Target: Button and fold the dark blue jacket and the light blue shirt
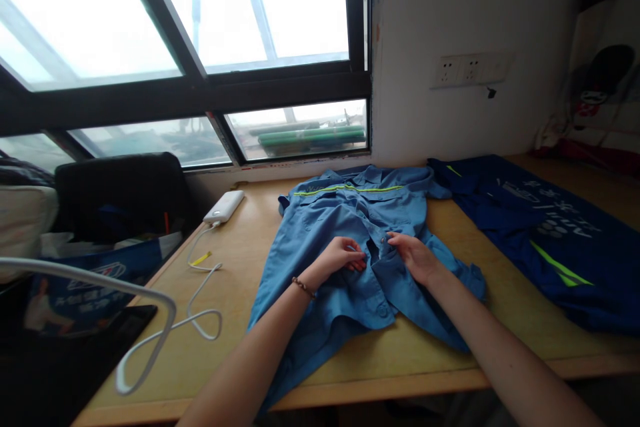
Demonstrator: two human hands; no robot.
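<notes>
A light blue short-sleeved shirt [320, 227] lies front up, its collar toward the window and a yellow-green stripe across the chest. Its front gapes between my hands. My left hand [345, 257], a beaded bracelet at the wrist, is closed with curled fingers on the shirt's front edge. On the opposite edge, my right hand [414, 259] pinches the cloth beside a small round button [383, 239]. Another button [382, 310] shows lower down, near the hem.
The shirt rests on a wooden table [240, 260]. At right lies a dark blue garment [510, 213] with white print. A white power bank [224, 206] with a white cable [193, 307] sits at left. Beyond the left edge are a black chair [120, 187] and a blue bag [85, 293].
</notes>
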